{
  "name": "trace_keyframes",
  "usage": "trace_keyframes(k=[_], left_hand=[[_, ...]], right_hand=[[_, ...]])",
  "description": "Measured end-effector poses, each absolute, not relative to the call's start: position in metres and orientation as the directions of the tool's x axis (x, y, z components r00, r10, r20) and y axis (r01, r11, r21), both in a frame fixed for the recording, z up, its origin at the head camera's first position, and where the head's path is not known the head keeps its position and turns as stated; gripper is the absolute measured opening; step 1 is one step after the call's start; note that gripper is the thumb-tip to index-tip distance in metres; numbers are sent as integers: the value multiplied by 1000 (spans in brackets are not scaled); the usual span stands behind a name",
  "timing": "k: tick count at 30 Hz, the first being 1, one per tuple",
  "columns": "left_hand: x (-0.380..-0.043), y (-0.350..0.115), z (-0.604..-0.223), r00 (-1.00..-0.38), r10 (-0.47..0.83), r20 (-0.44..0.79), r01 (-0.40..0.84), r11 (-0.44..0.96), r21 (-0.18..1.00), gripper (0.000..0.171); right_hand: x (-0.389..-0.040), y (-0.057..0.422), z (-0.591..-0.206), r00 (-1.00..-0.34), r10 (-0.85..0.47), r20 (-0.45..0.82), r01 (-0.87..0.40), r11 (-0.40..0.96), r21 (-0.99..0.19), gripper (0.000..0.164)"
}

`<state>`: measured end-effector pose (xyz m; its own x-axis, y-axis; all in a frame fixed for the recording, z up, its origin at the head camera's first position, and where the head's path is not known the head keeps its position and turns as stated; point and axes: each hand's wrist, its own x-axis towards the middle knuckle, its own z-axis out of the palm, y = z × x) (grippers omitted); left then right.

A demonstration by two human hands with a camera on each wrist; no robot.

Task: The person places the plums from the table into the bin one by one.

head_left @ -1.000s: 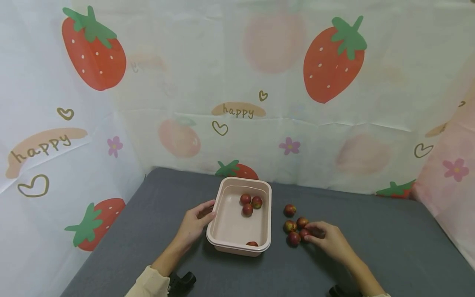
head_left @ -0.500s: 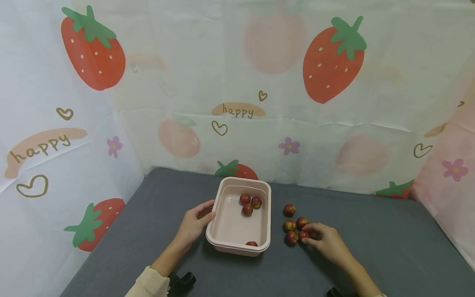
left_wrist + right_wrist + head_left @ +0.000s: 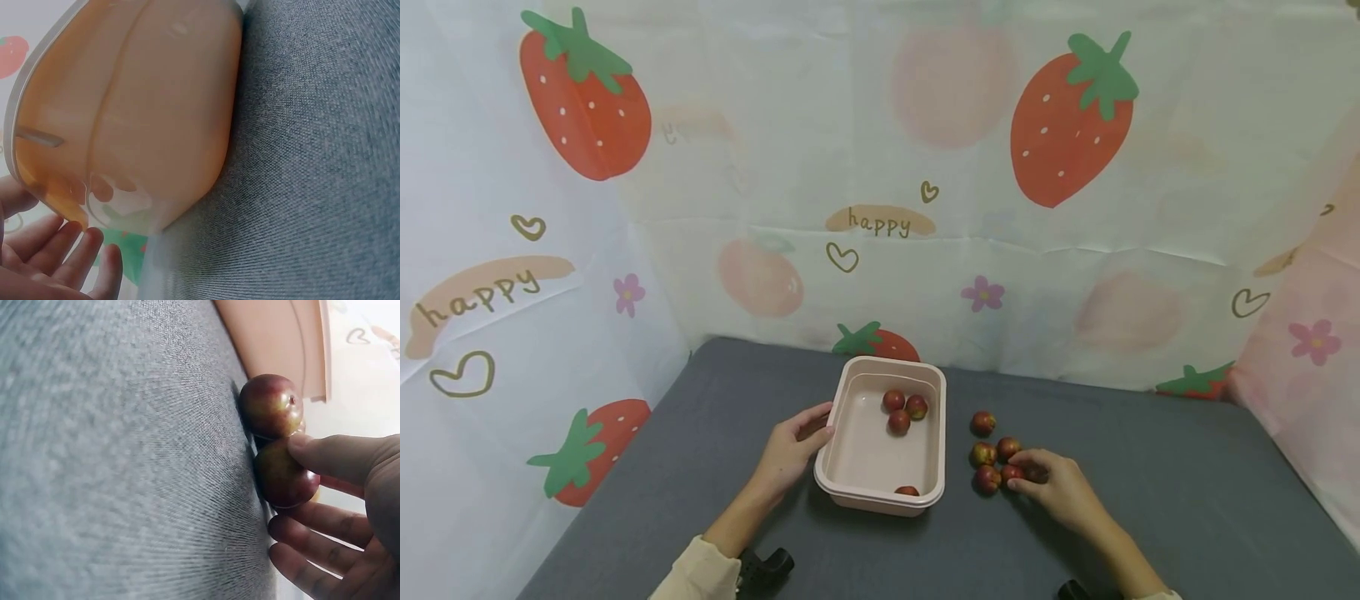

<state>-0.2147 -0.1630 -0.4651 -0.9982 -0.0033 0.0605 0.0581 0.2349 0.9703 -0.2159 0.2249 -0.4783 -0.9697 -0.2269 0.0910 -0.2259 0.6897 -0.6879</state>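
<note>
My left hand [image 3: 786, 457] touches the left side of a pale pink plastic box [image 3: 872, 467] with extended fingers. In the left wrist view its fingertips [image 3: 94, 240] lie at the box's rim and outer wall. On the right, my right hand [image 3: 1062, 493] pinches a small red plum [image 3: 1012, 474] between thumb and forefinger, low at the cloth. The right wrist view shows this plum [image 3: 281, 478] against another plum [image 3: 272, 406], its far side hidden by the fingers. Several loose plums [image 3: 984, 454] lie just left of the hand. More plums [image 3: 898, 422] sit inside the box.
A dark grey cloth [image 3: 1150, 467] covers the table. Behind and beside it hangs a white curtain [image 3: 850, 125] printed with strawberries and flowers. Black wrist devices [image 3: 767, 567] show below the forearms. One plum [image 3: 907, 491] is half hidden behind the box's near rim.
The right hand's thumb and forefinger have closed in on the plum, and the one beside it has shifted slightly. The left hand and the box have stayed in place.
</note>
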Motion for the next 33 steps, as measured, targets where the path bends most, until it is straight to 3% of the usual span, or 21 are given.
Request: trace_keyframes(k=[23,33], left_hand=[[-216,-167,-465,-997,-3,71,68,241,968,44],[-217,-165,-467,-998,0,63,61,238,969,44]], right_hand=[[-218,223,-483,-955,-227,189,-294,670,-682,26],[-213,228,-476,-973,-179,145,-227,640,-734,31]])
